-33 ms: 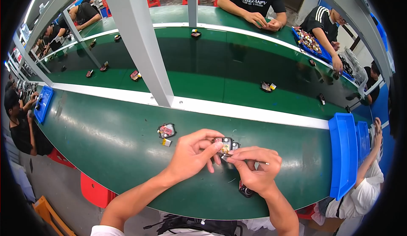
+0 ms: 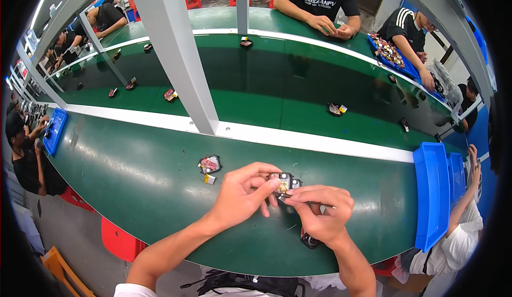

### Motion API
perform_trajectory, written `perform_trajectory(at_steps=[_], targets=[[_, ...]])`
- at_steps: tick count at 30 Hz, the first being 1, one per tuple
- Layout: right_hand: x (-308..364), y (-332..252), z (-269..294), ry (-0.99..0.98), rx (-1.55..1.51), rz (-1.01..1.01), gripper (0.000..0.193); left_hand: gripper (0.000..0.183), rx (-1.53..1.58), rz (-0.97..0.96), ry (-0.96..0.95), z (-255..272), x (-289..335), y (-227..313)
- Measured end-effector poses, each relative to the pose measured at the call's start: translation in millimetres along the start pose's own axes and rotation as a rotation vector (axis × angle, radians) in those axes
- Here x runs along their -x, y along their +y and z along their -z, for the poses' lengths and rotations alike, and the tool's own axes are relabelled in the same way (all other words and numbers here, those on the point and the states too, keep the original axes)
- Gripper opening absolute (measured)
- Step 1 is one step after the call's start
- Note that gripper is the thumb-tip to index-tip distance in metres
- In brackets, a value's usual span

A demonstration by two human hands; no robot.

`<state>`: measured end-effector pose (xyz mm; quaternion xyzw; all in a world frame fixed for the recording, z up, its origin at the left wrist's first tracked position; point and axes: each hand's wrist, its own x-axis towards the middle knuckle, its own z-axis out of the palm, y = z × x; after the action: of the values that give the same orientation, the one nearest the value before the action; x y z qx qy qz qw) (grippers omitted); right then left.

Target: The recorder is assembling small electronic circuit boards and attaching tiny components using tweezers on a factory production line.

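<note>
My left hand (image 2: 242, 193) is closed around the edge of a small black device housing (image 2: 281, 177), its open face showing a circuit board and pale round spots. My right hand (image 2: 324, 209) pinches a slim tweezers-like tool (image 2: 329, 206), its dark tip at the lower edge of the housing. Another small dark piece (image 2: 296, 182) shows just behind, partly hidden. Below my right wrist lies a black part with a round lens-like face (image 2: 309, 239), partly covered. Left of my hands lie an open housing (image 2: 209, 163) and a small silver-and-yellow battery-like pack (image 2: 209, 179).
Blue trays (image 2: 431, 195) stand at the bench's right end. A grey post (image 2: 178, 57) rises from the white rail (image 2: 298, 143). Beyond it, several housings are spread along the dark green belt (image 2: 250, 78). Co-workers sit across and at both sides; a tray of parts (image 2: 388, 51) is back right.
My hands and the housing have not visibly moved. At the back right and far right, co-workers' hands have shifted slightly.
</note>
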<state>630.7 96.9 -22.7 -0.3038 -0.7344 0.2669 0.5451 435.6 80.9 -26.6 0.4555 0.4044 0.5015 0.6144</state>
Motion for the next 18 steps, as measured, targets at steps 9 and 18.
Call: perform_trajectory(at_steps=[9,18], targets=[[1,7,3,-0.079,0.188,0.199,0.026,0.024,-0.192,-0.058,0.087,-11,-1,-8],[-8,15,16,0.078,0.182,0.134,0.018,0.014,-0.427,-0.079,0.228,-4,-61,4]])
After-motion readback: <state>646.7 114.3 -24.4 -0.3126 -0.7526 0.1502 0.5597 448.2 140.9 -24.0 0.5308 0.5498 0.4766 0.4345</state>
